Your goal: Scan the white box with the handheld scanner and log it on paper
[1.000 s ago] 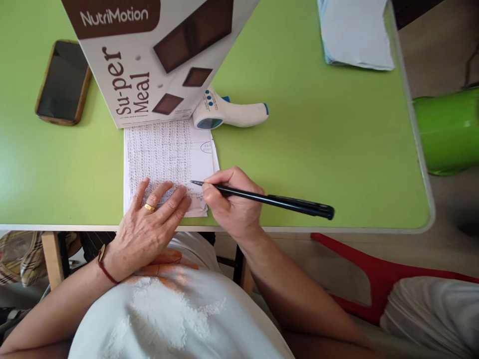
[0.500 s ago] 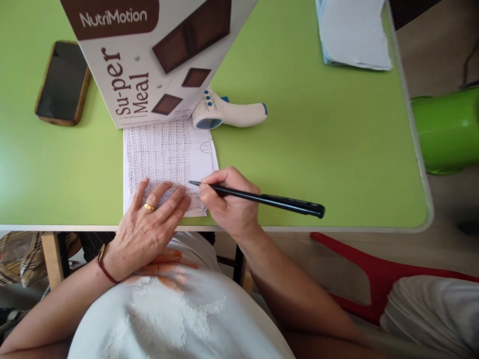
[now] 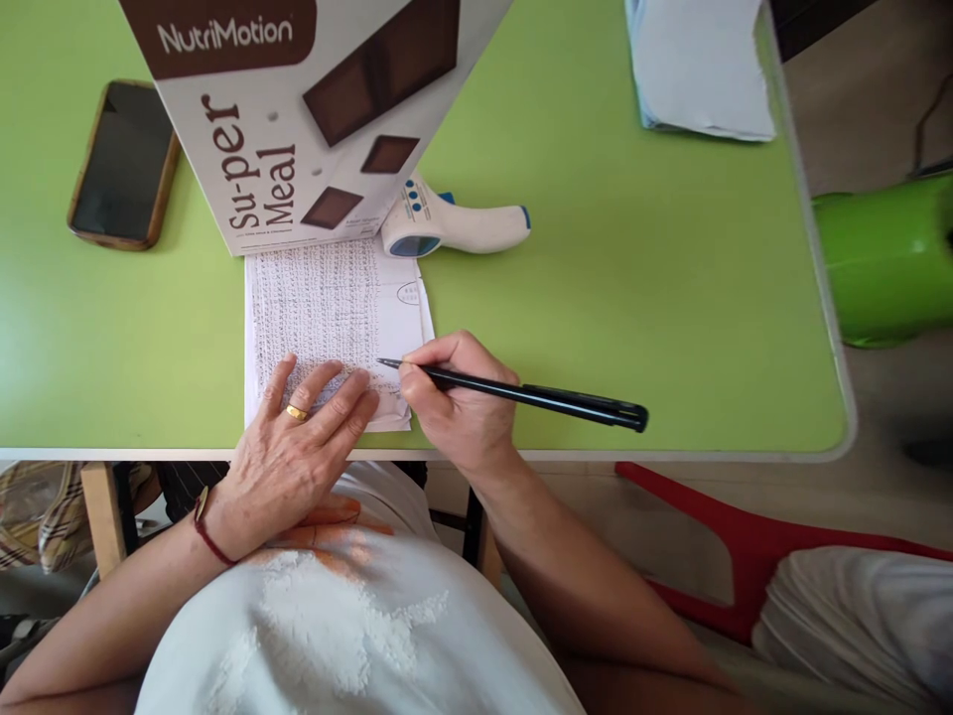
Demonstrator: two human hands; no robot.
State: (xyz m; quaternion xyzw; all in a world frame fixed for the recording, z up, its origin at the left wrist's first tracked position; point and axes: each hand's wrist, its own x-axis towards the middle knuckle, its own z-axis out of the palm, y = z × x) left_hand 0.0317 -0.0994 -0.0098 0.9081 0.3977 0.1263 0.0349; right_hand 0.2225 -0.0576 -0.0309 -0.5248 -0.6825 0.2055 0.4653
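My left hand lies flat with fingers spread across the lower part of a written sheet of paper. Dense rows of small handwriting fill most of the sheet, and other papers show beneath it. In my right hand is a black pen, gripped near its point. The pen's tip is at the right end of the handwritten rows, close to my left fingertips; whether it touches the paper I cannot tell. A white and brown box stands at the paper's top edge and hides what is behind it.
An infrared thermometer lies against the box's right corner. A phone in a brown case rests at the left of the green table. Folded white sheets lie at the far right. Beyond the table are a green bin and a red chair.
My right hand and the pen have shifted very slightly to the right. My left hand stays in place on the paper.
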